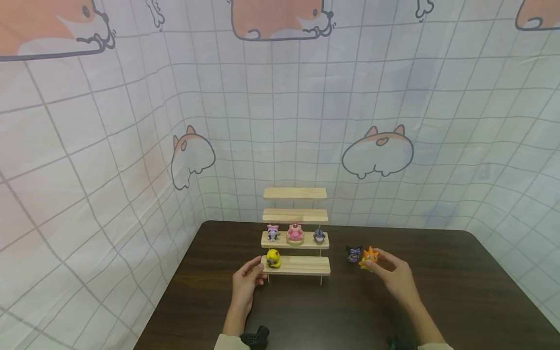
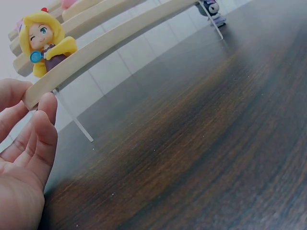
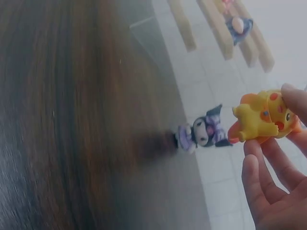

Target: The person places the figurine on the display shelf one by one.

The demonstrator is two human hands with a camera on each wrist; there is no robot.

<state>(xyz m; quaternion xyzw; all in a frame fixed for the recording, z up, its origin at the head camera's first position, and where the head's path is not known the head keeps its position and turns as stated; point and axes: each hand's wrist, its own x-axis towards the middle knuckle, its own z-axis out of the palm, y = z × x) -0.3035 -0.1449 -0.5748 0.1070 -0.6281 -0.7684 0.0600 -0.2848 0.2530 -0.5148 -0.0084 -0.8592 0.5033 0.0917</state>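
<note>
My left hand (image 1: 246,284) grips the left end of the lowest board of a tiered wooden display stand (image 1: 302,265), thumb above and fingers below. Close to that thumb sits a yellow-haired girl figurine (image 2: 45,40) holding a small blue magnifying glass. My right hand (image 1: 395,277) pinches a yellow Pikachu figurine with orange spiky parts (image 3: 263,117) between thumb and fingers, to the right of the stand. Just left of it, a black-and-purple figurine with pointed ears (image 3: 202,132) stands on the dark table.
On the second board from the bottom stand a purple-and-pink figurine (image 1: 272,233), a pink round figurine (image 1: 295,234) and a grey-blue figurine (image 1: 319,236). Two bare boards rise above them. A dark wood table (image 1: 210,257) bears it all, with a patterned cloth (image 1: 306,146) behind.
</note>
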